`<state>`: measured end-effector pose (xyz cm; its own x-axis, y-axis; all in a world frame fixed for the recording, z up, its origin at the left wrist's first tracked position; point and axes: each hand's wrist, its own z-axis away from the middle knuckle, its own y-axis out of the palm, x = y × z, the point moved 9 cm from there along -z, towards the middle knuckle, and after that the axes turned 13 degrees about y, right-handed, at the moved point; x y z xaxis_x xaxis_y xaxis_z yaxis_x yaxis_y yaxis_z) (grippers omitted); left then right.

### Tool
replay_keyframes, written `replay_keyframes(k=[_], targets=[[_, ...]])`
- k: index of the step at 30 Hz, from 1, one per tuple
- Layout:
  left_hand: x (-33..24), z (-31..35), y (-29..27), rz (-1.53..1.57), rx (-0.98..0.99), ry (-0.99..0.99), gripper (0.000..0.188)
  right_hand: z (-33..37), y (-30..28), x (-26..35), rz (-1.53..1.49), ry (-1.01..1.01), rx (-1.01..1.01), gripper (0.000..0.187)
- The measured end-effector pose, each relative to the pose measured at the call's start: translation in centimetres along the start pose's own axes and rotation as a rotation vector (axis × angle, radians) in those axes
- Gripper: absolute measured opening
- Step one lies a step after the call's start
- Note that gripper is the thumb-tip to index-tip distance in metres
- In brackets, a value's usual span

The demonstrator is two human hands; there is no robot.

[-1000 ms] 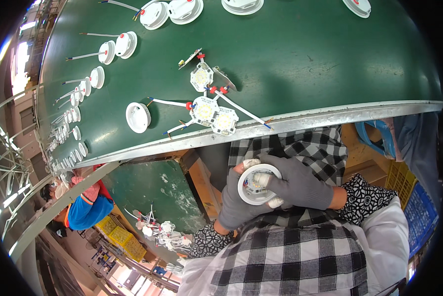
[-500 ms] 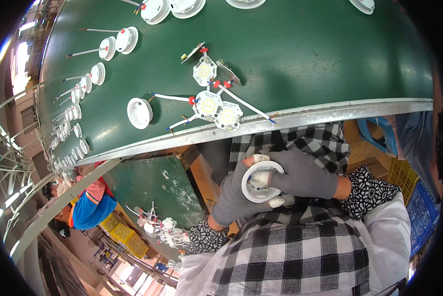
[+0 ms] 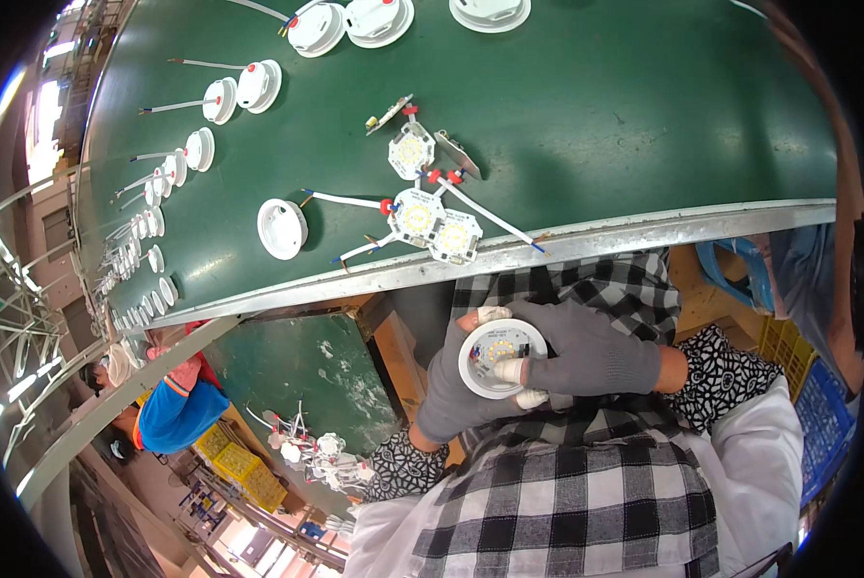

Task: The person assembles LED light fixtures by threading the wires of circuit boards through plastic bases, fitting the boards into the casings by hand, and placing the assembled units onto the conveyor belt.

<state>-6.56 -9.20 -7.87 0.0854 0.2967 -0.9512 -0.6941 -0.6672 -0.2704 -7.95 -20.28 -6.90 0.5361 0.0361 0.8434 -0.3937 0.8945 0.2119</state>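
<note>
Between left hand [image 3: 456, 380] and right hand [image 3: 596, 352], white housing [image 3: 468, 366] gripped by both; right thumb [image 3: 512, 371] on board [image 3: 499, 347] inside.

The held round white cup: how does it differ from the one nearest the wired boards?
The held round white cup contains a yellow-dotted board; the loose round white cup shows none. The held cup is off the green table; the loose cup rests on it. Both have rims.
</note>
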Motion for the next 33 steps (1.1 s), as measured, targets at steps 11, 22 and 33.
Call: replay_keyframes(k=[11, 22, 33], targets=[[0.1, 0.6, 0.5, -0.119, 0.002, 0.058, 0.094, -0.2, 0.0, -2.7, 0.009, 0.086, -0.197, 0.037], [-1.9, -1.7, -0.1, -0.037, -0.016, 0.112, 0.084, -0.1, -0.9, -1.6, -0.143, 0.16, -0.002, 0.042], [-5.3, -0.5, -6.8, -0.26, -0.433, 0.097, 0.074, 10.9, -17.8, 8.1, 1.097, -0.478, -1.185, 0.041]])
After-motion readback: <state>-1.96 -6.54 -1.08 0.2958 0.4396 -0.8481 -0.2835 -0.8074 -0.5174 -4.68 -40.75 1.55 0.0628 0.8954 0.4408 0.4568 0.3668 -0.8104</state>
